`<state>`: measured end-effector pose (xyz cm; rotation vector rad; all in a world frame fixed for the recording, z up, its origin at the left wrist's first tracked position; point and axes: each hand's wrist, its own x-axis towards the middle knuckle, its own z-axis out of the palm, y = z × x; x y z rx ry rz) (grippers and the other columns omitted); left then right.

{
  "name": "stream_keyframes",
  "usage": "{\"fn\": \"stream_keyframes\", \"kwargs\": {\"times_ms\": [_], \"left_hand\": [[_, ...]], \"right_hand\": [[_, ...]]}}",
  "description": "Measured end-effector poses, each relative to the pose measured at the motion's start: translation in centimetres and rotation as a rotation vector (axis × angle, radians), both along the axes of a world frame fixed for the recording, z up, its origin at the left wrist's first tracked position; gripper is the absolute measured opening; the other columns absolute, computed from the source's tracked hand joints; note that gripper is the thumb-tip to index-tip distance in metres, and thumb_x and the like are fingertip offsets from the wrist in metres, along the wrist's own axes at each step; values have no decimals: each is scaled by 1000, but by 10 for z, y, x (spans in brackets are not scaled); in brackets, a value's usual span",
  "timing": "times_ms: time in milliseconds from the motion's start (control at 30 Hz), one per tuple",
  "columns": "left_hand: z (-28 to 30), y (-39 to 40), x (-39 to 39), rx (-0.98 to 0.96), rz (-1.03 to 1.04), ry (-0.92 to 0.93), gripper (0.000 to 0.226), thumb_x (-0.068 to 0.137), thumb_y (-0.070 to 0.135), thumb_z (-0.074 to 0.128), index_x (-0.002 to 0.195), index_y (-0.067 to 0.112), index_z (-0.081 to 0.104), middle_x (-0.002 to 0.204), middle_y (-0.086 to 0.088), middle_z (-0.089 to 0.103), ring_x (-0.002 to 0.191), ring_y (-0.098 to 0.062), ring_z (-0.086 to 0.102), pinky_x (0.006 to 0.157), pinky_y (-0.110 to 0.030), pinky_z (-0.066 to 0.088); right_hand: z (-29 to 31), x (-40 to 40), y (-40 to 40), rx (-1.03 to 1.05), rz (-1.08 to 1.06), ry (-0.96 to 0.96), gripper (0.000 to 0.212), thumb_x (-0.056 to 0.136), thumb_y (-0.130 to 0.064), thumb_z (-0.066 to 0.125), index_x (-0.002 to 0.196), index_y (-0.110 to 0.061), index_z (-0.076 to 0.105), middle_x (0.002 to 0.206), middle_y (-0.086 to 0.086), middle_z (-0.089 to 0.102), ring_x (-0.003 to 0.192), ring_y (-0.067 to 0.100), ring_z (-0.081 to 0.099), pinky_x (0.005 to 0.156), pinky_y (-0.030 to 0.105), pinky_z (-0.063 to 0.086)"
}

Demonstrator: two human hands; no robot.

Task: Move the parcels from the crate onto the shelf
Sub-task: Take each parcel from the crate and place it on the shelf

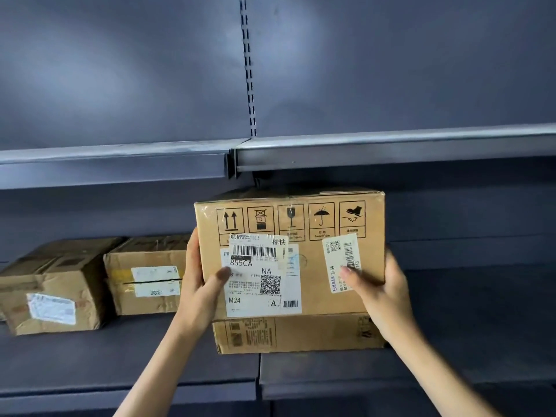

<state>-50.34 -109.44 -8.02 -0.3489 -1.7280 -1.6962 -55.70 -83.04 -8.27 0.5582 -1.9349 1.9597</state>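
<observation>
A brown cardboard parcel [304,233] with handling symbols and white shipping labels sits on top of a flatter cardboard box [298,334] on the dark grey shelf [150,353]. My left hand [200,284] grips the parcel's left side, thumb across the front label. My right hand [382,287] grips its lower right corner, thumb on the small white label. Whether the parcel's weight rests fully on the flat box I cannot tell. The crate is out of view.
Two worn cardboard boxes [51,293] [147,275] stand on the same shelf to the left. An upper shelf's edge [361,149] runs just above the parcel. A slotted upright [248,64] divides the back panel.
</observation>
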Motion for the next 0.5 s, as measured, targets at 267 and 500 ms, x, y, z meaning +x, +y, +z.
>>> {"fn": "stream_keyframes", "kwargs": {"times_ms": [267,500], "left_hand": [[5,5,-6,-179,81,-61,72,58,77,63,120,51,38,110,23,66,99,0,64,71,-16,55],[-3,-4,6,-231,173,-10,69,63,81,53,116,38,42,104,31,65,91,10,63,67,-4,49]], "right_hand": [[-8,31,0,32,-192,-1,78,58,-50,78,126,-21,51,99,-18,69,94,-3,64,82,26,53],[-22,67,-15,49,-252,31,83,66,-44,77,138,-23,41,131,5,55,122,20,51,101,45,44]]}}
